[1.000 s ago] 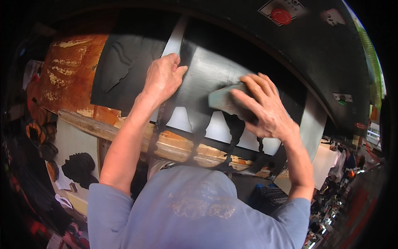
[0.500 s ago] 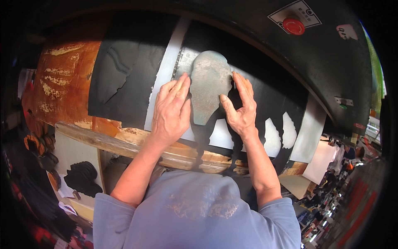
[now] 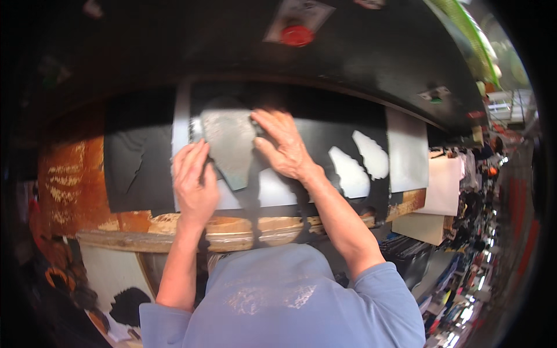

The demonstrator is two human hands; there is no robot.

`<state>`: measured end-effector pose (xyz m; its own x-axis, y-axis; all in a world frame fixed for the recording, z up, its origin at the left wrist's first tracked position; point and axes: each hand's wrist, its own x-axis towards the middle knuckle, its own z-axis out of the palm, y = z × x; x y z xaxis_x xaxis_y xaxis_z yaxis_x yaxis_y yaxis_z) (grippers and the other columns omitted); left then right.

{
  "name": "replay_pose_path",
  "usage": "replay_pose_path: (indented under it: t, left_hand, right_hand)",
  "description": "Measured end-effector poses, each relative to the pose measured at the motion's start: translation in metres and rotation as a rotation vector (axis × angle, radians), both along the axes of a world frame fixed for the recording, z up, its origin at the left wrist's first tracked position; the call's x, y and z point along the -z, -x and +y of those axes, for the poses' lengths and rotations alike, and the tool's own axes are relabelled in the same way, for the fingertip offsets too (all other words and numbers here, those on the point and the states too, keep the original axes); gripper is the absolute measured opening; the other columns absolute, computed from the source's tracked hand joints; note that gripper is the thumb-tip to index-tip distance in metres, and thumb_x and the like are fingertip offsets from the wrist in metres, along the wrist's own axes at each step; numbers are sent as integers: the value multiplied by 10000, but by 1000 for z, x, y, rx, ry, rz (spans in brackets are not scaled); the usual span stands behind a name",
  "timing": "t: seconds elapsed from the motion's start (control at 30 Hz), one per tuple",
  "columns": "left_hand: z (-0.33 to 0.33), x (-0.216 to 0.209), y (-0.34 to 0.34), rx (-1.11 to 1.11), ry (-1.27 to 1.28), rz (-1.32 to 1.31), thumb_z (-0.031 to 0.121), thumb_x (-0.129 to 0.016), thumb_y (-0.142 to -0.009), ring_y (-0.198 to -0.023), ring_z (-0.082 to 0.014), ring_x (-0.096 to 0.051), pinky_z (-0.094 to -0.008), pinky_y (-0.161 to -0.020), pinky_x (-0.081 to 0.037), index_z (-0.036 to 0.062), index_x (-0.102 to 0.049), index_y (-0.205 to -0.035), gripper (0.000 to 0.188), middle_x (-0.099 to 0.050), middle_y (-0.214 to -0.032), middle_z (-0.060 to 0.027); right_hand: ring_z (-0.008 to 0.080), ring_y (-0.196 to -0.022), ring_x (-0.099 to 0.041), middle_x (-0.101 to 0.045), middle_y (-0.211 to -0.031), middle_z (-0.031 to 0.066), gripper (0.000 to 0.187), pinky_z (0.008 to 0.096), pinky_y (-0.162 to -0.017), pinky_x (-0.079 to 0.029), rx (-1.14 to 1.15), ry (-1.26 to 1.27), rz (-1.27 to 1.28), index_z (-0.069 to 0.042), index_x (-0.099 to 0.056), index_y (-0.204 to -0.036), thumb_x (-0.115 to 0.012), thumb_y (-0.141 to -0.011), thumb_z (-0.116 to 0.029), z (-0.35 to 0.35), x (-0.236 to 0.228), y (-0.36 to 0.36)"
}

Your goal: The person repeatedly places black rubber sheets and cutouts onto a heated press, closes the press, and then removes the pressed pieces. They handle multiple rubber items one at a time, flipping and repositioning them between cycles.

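Observation:
A grey-green cutting die [image 3: 228, 145], wide at the far end, wavy along its sides and narrow toward me, lies on a black sheet [image 3: 325, 130]. My left hand [image 3: 194, 182] presses its fingertips to the die's left edge. On the opposite edge, the thumb and fingers of my right hand [image 3: 282, 142] bear against it, so the die is held between both hands. Right of it, the sheet has wavy-edged cut-outs [image 3: 348, 174] through which a pale surface shows. The die's underside is hidden.
A dark machine body [image 3: 232, 52] with a red button [image 3: 297, 36] overhangs the far side. Another black sheet [image 3: 130, 156] lies to the left. A worn wooden edge [image 3: 145, 240] runs along the front. At right is a pale board [image 3: 409, 156].
The whole view has shifted and turned, so die and sheet appear farther left. Both hands stay at the die's edges; my left hand sits lower along its side.

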<state>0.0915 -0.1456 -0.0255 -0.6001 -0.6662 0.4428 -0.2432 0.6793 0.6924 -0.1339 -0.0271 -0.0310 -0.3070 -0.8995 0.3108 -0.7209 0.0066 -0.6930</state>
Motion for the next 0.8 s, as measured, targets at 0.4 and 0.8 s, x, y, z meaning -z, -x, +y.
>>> replay_pose_path:
  t: [0.4,0.8]
  left_hand:
    - [112,31,-42,136,112,-21,-32,-753,-935,-658,-352,-614,-439,-596,-497,16,-585,-898,178,-615,-793,-154]
    - [98,36,-18,-57,446,108,73,-772,-936,-754,-311,-667,-436,-699,-518,67,-658,-924,115,-672,-799,-98]
  right_hand:
    - [111,-765,-603,-677,-802,34,373,281,-725,-488,1067,780,159,-16,-662,-875,-570,-1134,-269,206,-87,155]
    - [116,-602,-567,-589,-646,19,372,312,-563,-439,896,301,-257,-39,-625,-761,-691,-1062,-246,254,-18,70]
